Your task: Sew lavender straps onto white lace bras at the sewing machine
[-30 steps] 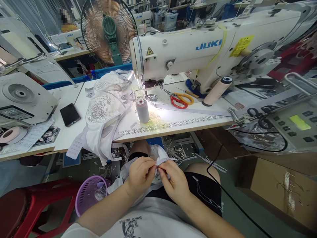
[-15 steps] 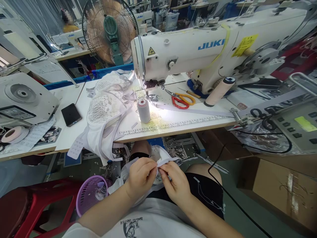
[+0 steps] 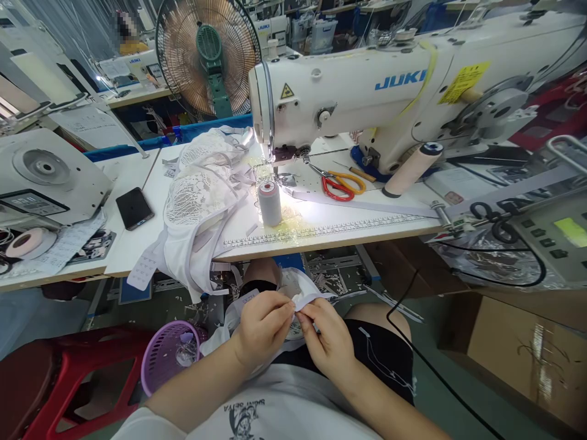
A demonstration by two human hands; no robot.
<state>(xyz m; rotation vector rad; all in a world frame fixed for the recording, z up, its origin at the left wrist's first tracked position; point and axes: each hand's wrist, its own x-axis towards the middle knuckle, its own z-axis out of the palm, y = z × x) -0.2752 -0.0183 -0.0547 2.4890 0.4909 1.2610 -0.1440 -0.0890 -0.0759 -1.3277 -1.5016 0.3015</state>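
Note:
Over my lap, a white bra (image 3: 303, 288) with lace is held up between both hands, partly hidden behind them. My left hand (image 3: 265, 324) pinches its edge between thumb and fingers. Close beside it, my right hand (image 3: 324, 335) also grips the edge, fingertips nearly meeting the left ones. On the table, a pile of white lace bras (image 3: 192, 201) hangs partly over the front edge. A grey thread spool (image 3: 269, 205) stands upright by the needle of the sewing machine (image 3: 348, 91).
Red and orange-handled scissors (image 3: 342, 185) lie by the machine, near a pink thread cone (image 3: 413, 170). A phone (image 3: 134, 208) rests left of the pile. Below are a purple basket (image 3: 158, 360), a red stool (image 3: 92, 373), a cardboard box (image 3: 513, 354) and a hanging black cable (image 3: 426, 360).
My fingertips have shifted very slightly along the bra's edge, both hands still pinching it. The whole view has moved a little, so the table things appear slightly farther right.

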